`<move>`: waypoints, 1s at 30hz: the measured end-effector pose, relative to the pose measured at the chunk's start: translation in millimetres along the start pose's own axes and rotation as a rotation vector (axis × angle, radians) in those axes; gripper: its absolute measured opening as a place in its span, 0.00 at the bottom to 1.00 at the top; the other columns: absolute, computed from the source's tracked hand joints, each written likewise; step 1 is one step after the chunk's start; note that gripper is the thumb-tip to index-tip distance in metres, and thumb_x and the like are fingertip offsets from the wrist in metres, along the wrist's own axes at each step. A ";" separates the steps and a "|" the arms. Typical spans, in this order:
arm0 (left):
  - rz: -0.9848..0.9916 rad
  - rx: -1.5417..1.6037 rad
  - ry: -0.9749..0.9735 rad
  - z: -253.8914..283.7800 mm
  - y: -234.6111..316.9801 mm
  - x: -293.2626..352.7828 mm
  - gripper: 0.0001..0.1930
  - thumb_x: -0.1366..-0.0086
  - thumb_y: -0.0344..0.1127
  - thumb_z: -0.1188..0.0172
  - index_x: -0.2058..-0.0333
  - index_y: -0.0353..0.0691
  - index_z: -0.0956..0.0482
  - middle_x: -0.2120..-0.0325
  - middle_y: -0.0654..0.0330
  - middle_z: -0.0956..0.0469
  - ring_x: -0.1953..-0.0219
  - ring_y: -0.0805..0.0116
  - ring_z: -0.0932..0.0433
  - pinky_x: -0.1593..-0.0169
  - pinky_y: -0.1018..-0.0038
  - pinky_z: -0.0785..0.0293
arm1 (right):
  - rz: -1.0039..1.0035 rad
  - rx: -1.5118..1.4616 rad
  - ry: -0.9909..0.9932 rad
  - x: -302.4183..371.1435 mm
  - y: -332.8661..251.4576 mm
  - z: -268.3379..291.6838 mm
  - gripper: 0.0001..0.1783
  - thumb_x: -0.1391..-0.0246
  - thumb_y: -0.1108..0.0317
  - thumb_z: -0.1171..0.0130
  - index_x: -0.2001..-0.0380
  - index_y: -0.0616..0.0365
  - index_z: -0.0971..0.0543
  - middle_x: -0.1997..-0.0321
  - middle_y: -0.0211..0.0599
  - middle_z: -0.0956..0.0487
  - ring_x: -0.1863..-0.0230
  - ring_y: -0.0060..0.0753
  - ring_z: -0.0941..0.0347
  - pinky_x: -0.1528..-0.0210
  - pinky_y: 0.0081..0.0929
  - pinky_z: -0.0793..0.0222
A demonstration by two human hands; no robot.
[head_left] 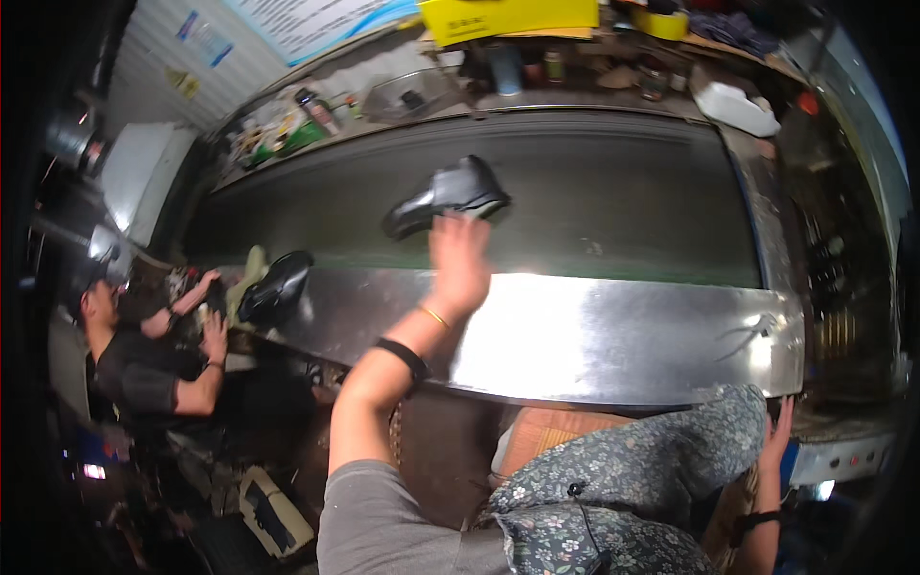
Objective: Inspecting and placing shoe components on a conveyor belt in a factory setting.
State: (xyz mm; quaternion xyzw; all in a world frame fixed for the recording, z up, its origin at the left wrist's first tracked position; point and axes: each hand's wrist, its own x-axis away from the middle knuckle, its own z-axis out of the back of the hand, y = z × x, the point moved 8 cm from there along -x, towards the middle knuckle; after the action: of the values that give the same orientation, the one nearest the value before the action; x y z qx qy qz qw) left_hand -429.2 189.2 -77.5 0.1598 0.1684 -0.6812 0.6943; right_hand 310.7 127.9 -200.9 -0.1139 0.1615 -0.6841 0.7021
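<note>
A shiny black ankle boot [446, 196] lies on the dark conveyor belt [594, 206], its toe pointing left. My left hand [460, 254] reaches over the metal ledge [546, 331] onto the belt. Its fingers, slightly blurred, are stretched out at the boot's lower edge and not wrapped around it; whether they touch cannot be made out. At the lower right, my right hand [774, 441] is beside my knee, fingers extended and apart, close to the ledge's corner, with nothing seen in it. Floral fabric [632, 450] covers my lap.
Another black boot [276, 287] rests on the ledge's left end, beside a pale green last-like form [251, 273]. A co-worker [144, 345] sits there, hands raised. Behind the belt are a clear plastic tray [412, 94], a yellow box [508, 19] and a white jug [736, 109].
</note>
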 end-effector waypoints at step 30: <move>0.197 2.712 -1.441 85.0 354.7 134.1 0.26 0.28 0.42 0.54 0.38 0.33 0.40 0.42 0.51 0.32 0.38 0.64 0.36 0.34 0.69 0.41 | 0.545 -1.225 0.460 44.9 -315.6 233.3 0.35 0.39 0.47 0.50 0.36 0.56 0.41 0.35 0.65 0.40 0.39 0.54 0.34 0.40 0.44 0.34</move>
State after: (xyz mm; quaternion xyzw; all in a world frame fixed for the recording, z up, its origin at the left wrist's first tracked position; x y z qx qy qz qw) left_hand -71.2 38.5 -65.0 0.3086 -0.9299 -0.2004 0.0038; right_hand 109.0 56.9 131.2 -0.2964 0.6844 -0.2768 0.6060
